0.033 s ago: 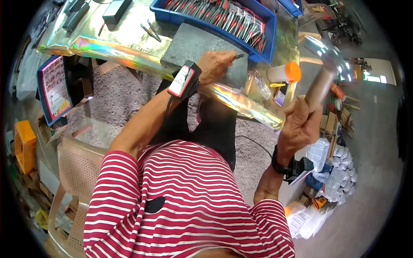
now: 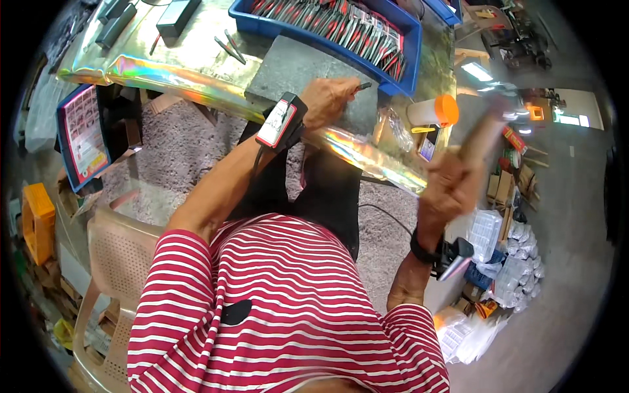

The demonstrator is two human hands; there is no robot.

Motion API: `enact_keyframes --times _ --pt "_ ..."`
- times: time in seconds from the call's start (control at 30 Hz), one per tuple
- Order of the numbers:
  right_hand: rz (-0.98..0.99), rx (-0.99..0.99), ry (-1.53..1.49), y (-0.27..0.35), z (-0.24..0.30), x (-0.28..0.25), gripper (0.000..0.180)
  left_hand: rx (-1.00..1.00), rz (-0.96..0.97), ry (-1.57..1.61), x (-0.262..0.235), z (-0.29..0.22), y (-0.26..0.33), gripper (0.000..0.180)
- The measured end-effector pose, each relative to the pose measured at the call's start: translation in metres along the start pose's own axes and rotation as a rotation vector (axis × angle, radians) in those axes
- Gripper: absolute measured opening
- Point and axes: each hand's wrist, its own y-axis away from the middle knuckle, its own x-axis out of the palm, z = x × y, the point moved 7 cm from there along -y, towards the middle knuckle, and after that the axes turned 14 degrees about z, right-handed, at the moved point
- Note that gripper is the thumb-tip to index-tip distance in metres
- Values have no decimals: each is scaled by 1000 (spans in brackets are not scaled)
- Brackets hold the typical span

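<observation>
My left hand (image 2: 325, 101) rests over a flat grey block (image 2: 288, 65) near the table's front edge. Its fingers are closed on a small dark slim piece (image 2: 363, 86), whose tip pokes out to the right; the rest is hidden by the fingers. Off the table's right front corner, my right hand (image 2: 449, 187) is raised and wrapped round the handle of a hammer (image 2: 479, 137). The handle looks wooden, and the shiny head at its far end is smeared by motion.
Behind the block stands a blue bin (image 2: 409, 69) packed with black and red pieces. To its right are an orange-lidded jar (image 2: 422, 112) and a clear plastic packet (image 2: 394, 128). Dark slim tools (image 2: 230, 47) lie left. A plastic chair (image 2: 121, 249) stands at my left.
My right hand and the hammer have shifted slightly and look more blurred now. My left hand and the dark piece stay in place on the block.
</observation>
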Motion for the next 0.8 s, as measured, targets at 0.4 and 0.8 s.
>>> enact_keyframes --times 0.4,0.8 --pt "243 475 -451 34 -61 88 22 2 -12 16 -1 1 0 11" --pt "215 846 -1383 78 -70 175 32 -181 -96 228 -25 24 -20 14"
